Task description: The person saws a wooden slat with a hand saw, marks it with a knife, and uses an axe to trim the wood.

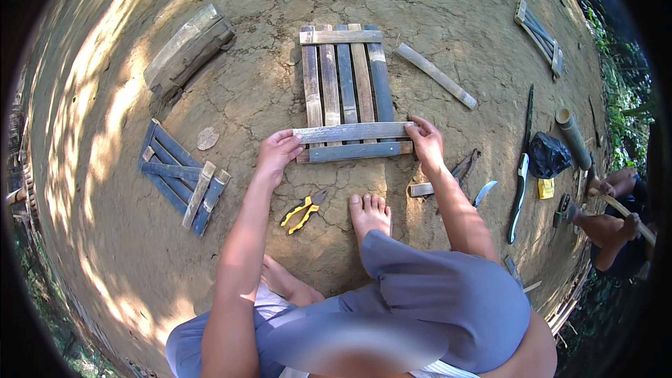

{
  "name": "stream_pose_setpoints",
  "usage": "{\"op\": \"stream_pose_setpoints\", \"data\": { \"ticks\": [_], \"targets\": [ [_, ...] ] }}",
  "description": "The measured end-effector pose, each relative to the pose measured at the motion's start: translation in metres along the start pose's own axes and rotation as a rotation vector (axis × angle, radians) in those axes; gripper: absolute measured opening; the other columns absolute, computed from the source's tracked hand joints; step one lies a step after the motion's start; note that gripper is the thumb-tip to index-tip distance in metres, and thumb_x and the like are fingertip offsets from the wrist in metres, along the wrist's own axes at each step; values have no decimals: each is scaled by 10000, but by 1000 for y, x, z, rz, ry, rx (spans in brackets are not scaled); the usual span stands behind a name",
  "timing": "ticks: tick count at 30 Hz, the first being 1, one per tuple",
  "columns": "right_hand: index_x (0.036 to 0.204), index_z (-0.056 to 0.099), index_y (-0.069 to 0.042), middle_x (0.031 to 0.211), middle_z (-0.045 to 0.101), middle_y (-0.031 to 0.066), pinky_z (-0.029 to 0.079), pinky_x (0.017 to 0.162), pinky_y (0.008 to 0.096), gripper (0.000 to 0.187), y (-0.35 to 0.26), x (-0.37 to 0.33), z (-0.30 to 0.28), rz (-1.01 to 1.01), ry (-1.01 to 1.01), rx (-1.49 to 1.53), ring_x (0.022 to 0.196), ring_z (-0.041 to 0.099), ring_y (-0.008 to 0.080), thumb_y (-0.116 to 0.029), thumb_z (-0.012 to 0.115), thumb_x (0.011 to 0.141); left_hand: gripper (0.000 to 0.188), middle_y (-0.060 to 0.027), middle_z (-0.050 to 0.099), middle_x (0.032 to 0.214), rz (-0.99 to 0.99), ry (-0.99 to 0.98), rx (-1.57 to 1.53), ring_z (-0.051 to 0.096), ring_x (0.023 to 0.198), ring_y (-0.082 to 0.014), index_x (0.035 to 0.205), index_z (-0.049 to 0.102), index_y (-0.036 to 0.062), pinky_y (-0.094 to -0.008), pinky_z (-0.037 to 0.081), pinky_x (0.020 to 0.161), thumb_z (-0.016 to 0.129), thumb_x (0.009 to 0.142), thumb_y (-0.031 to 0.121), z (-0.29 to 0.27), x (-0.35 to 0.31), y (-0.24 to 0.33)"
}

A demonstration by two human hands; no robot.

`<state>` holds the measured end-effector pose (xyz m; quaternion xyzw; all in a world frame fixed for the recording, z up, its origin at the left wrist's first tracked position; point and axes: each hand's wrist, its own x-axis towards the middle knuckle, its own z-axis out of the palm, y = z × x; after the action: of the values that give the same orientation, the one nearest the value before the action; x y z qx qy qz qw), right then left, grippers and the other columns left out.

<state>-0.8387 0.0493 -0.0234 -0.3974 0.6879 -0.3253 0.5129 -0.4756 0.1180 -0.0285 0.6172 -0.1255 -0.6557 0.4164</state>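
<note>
My left hand (278, 154) and my right hand (426, 142) pinch the two ends of a flat grey wooden slat (353, 133). The slat lies crosswise over the near part of a small slatted panel (346, 77), just beyond the panel's near crosspiece (360, 152). Several upright strips, some brown and some dark blue-grey, run side by side under a second crosspiece (341, 37) at the far end. Yellow-and-black pliers (304, 211) rest on the ground between my left forearm and my right foot.
A loose slat (435, 75), split log (189, 52) and slatted pieces (183, 176) (540, 38) surround the panel. Rightward lie a curved blade (484, 192), long-handled knife (519, 196), black plastic bag (549, 154), yellow packet (546, 188) and bamboo tube (573, 140). Another person (616, 220) sits far right.
</note>
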Motion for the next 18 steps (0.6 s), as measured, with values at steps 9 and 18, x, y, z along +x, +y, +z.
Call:
{"op": "stream_pose_setpoints", "data": {
  "ticks": [9, 18],
  "targets": [
    [1326, 640, 9, 961, 764, 65, 511, 801, 271, 488, -1, -1, -3, 3, -20, -55, 872, 664, 107, -219, 772, 915, 302, -89, 701, 1083, -3, 37, 9, 690, 938, -143, 1253, 586, -28, -255, 614, 813, 683, 987, 75, 7, 4, -1],
    [1328, 641, 6, 972, 765, 70, 516, 825, 276, 484, -1, 0, -4, 22, -22, -64, 891, 671, 112, -206, 771, 913, 291, -88, 701, 1084, -9, 12, 9, 692, 928, -136, 1250, 587, -27, -241, 616, 801, 676, 992, 76, 6, 6, -1]
  ]
}}
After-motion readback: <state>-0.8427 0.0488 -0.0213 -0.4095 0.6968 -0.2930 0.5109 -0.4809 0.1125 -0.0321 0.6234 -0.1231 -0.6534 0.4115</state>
